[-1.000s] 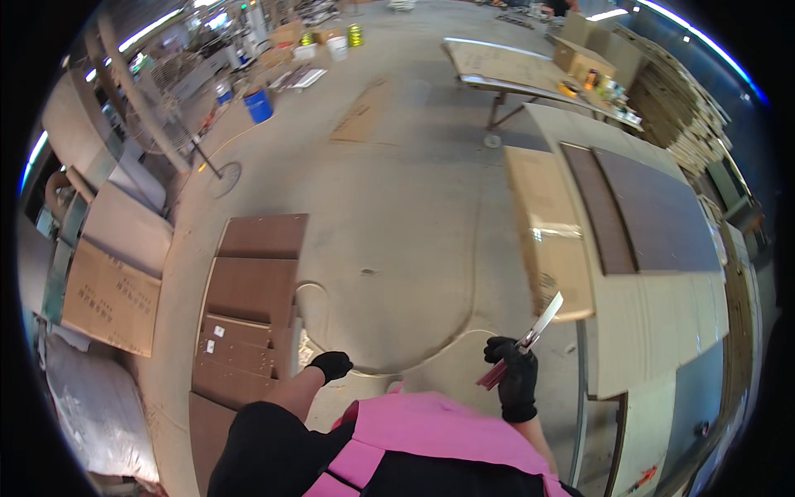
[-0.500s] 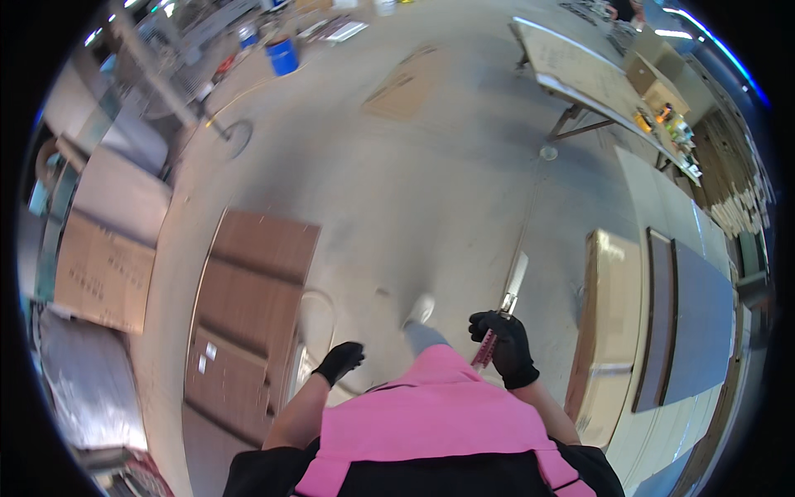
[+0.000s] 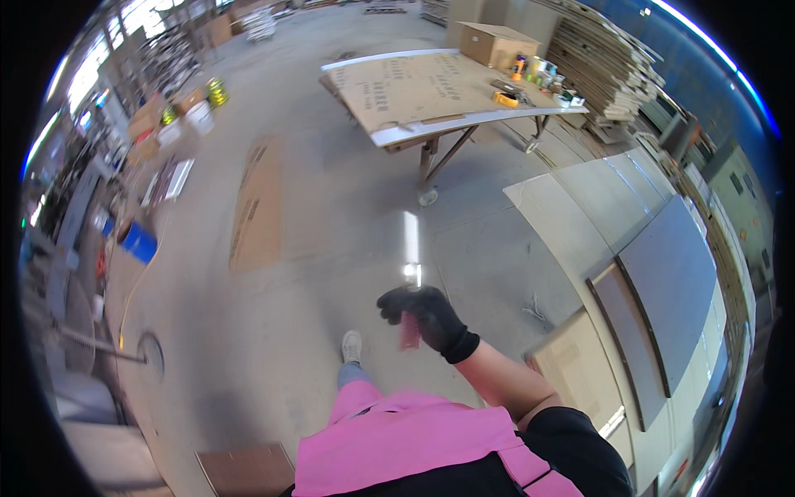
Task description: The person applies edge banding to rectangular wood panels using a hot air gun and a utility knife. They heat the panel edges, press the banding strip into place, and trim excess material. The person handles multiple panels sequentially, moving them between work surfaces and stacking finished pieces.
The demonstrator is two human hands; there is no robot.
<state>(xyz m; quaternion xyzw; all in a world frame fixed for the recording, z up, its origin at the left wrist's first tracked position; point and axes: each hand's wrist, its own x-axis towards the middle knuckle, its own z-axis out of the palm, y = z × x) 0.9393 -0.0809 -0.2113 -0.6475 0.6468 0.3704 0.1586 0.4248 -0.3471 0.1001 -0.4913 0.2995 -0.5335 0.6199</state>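
My right hand (image 3: 425, 317), in a black glove, is closed around what looks like a utility knife, with its pink-red handle (image 3: 409, 331) showing below the fingers. Its long pale blade (image 3: 411, 238) points away from me over the grey floor and is blurred by motion. My left hand is out of the picture. Ahead of the blade stands a work table (image 3: 406, 87) covered with brown cardboard. A cardboard box (image 3: 497, 45), a yellow tape measure (image 3: 505, 98) and several bottles (image 3: 546, 76) sit on its right side.
Blue-grey panels (image 3: 671, 290) and pale boards (image 3: 571, 224) lie to my right beside a long carton (image 3: 571, 356). A cardboard sheet (image 3: 258, 203) lies on the floor ahead left. Farther left are a blue bucket (image 3: 137, 242) and a round-based stand (image 3: 151, 354). A brown panel (image 3: 247, 470) is at lower left.
My view has turned right and moved forward, so the table is now nearer and more central. My left hand has left the picture. The knife stays in my right hand.
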